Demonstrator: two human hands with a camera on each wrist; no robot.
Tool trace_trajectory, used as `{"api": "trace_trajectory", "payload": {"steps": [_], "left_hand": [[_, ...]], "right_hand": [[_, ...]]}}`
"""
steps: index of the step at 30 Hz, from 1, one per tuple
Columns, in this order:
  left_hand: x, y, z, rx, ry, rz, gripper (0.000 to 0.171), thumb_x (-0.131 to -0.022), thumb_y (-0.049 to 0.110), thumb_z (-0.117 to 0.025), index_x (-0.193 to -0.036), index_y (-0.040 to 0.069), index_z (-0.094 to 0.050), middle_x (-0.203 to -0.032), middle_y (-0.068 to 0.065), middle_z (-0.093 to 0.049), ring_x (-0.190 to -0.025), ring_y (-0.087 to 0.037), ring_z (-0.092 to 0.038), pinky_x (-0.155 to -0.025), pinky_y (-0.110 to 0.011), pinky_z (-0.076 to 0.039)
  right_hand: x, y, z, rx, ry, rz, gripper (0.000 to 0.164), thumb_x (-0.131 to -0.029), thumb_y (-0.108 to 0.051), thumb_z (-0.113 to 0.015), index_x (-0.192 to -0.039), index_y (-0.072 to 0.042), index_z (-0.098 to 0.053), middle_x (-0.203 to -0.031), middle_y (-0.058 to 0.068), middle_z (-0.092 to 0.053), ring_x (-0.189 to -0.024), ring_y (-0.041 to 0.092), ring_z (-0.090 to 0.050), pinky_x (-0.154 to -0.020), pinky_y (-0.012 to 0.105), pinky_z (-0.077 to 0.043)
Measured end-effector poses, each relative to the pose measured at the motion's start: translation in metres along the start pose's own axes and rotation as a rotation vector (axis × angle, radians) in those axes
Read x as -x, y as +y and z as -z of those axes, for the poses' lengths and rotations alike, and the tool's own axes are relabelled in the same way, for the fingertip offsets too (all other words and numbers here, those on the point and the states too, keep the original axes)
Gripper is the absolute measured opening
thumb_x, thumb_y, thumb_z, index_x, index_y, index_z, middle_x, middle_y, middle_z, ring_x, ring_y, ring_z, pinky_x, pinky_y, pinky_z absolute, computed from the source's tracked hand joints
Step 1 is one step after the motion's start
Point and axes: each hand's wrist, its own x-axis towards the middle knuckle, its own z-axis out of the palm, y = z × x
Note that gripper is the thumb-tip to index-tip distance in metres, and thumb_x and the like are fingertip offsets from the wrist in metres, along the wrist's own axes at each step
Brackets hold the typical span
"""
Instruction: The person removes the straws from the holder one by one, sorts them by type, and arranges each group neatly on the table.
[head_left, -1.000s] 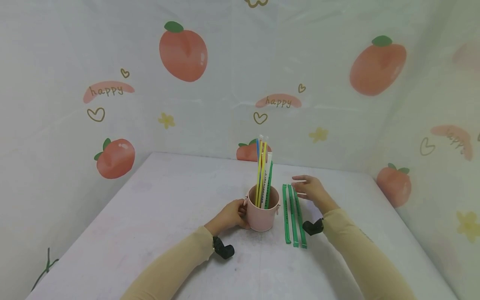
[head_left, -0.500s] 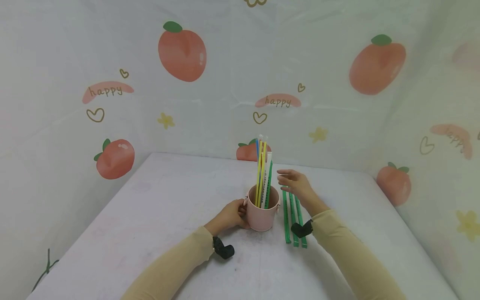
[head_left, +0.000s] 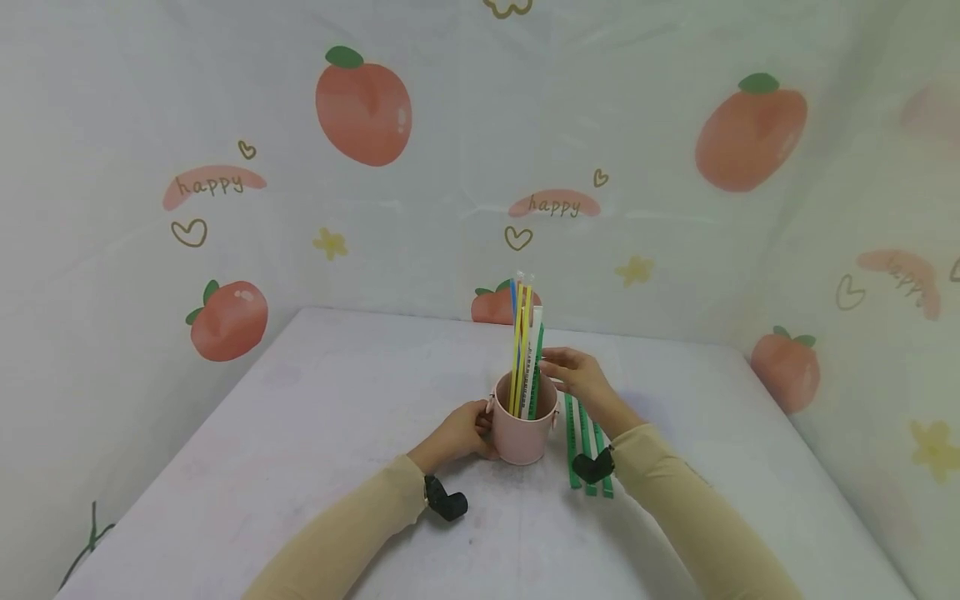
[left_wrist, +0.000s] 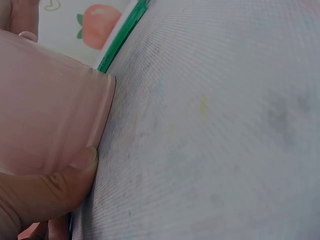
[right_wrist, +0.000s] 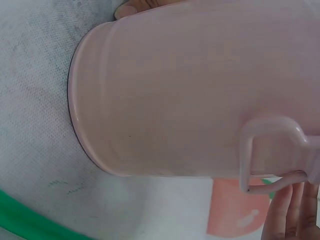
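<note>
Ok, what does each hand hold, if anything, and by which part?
The left hand holds the pink bucket by its left side, thumb near the base. Whether the right hand, by the rim, grips anything is unclear.

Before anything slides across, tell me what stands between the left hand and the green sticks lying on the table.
The pink bucket stands between the left hand, which holds it, and the green sticks; the head view shows this.
</note>
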Motion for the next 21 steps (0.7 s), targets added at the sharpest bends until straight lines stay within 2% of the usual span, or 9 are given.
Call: {"api": "trace_trajectory", "payload": {"steps": [6,13,17,21], "left_hand": [[-0.0002,-0.0011,0.0002,0.000,-0.004,-0.011,0.061,-0.064,-0.002,-0.086,-0.118,0.005,-0.059,-0.116,-0.011,-0.063,-0.112,-0.029,-0.060,-0.099,-0.043,-0.051],[0.0002,0.0001,0.0003,0.004,-0.001,-0.011,0.061,-0.064,-0.003,-0.086,-0.117,0.004,-0.059,-0.115,-0.012,-0.063,-0.111,-0.029,-0.061,-0.098,-0.042,-0.052],[0.0013,0.0011,0.0005,0.004,-0.003,-0.009,0.060,-0.064,-0.002,-0.086,-0.117,0.004,-0.059,-0.115,-0.011,-0.063,-0.111,-0.029,-0.061,-0.098,-0.042,-0.052],[0.0015,0.0017,0.0006,-0.003,-0.002,-0.011,0.059,-0.064,-0.002,-0.086,-0.116,0.004,-0.059,-0.115,-0.012,-0.063,-0.111,-0.030,-0.061,-0.098,-0.043,-0.052]], "right_hand": [[-0.0009,0.0003,-0.0038,0.043,0.026,0.006,0.043,-0.094,-0.020,-0.063,-0.132,-0.002,-0.054,-0.128,0.016,-0.060,-0.116,0.024,-0.057,-0.101,0.044,-0.049],[0.0002,-0.0003,-0.0052,0.051,0.052,0.016,0.041,-0.093,-0.019,-0.065,-0.129,-0.002,-0.057,-0.106,-0.001,-0.065,-0.098,0.009,-0.057,-0.084,0.028,-0.049],[0.0006,0.0001,-0.0060,0.058,0.059,0.015,0.039,-0.093,-0.019,-0.065,-0.127,-0.002,-0.058,-0.107,0.001,-0.065,-0.093,0.007,-0.057,-0.079,0.024,-0.048],[-0.0006,0.0017,-0.0055,0.069,0.063,0.017,0.038,-0.093,-0.019,-0.065,-0.126,-0.002,-0.058,-0.111,0.006,-0.066,-0.094,0.008,-0.058,-0.080,0.023,-0.049]]}}
